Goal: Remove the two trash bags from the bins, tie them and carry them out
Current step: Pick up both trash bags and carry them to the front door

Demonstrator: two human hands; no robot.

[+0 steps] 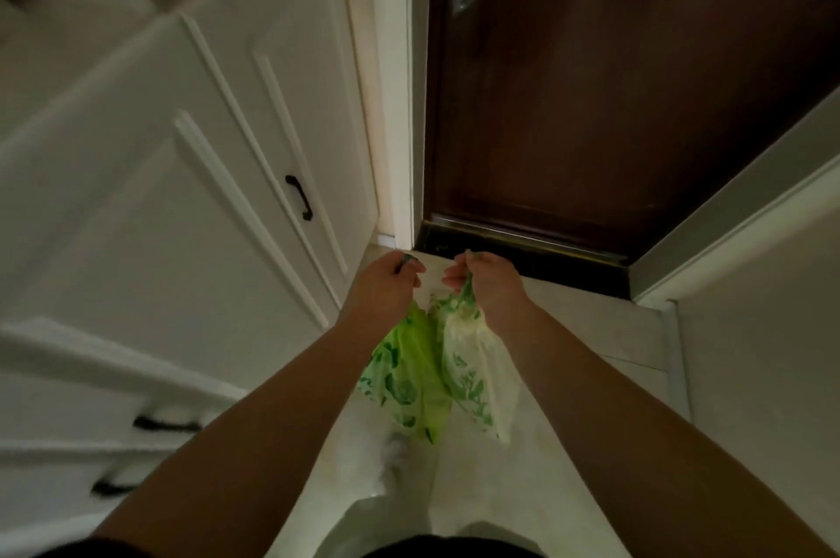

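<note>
Head view, holdings?
— My left hand (386, 284): fingers clamped on green printed plastic bag (404, 380). My right hand (486, 284): pale green-printed plastic bag (472, 371), likewise gripped.
— Handling?
— Pinch necks firmly; shift both to one hand before opening dark brown wooden door (613, 102).

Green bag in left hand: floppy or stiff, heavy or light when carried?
Likely floppy: the green bag hangs limp and creased below the left hand. Probably light: it looks slim, not bulging. It may swing against the pale bag beside it.
</note>
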